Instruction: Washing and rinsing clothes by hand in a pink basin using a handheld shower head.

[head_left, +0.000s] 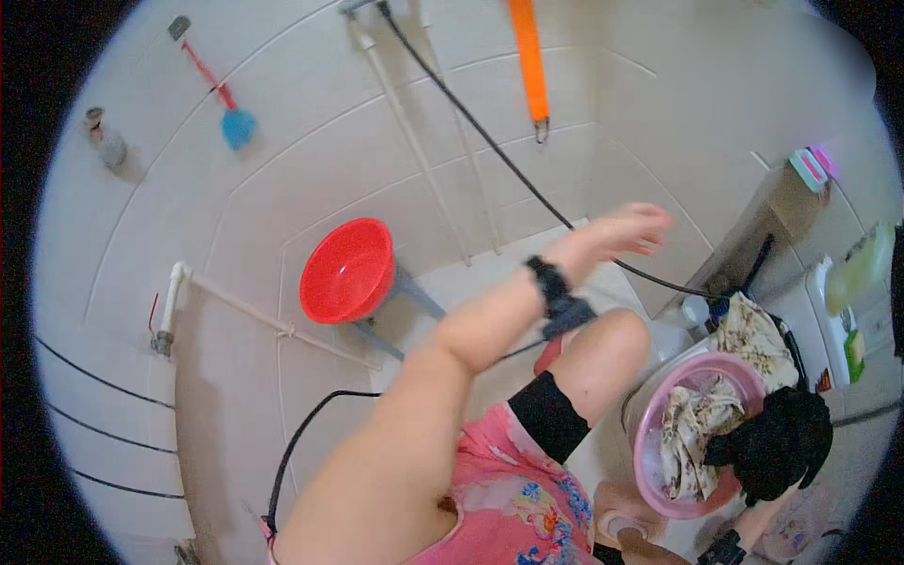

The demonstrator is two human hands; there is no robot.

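My left hand (626,231) is raised in mid-air over the bathroom floor, slightly blurred, its fingers stretched out and nothing in them. A dark band circles that wrist. At the lower right, my right hand (767,518) is mostly covered by a bunched black cloth (782,438), which it holds at the right rim of a pink basin (650,424). The fingers of that hand are hidden. Inside the basin lies a wet, cream cloth with dark marks (692,433), partly under the black one. Another cream patterned cloth (758,344) is heaped just beyond the basin.
A red basin (344,273) rests tilted on a grey stool (419,287) by the far wall. A black hose (480,127) runs down across the space near my left hand. White pipes, a blue brush (238,127) and an orange strap (529,61) are on the walls.
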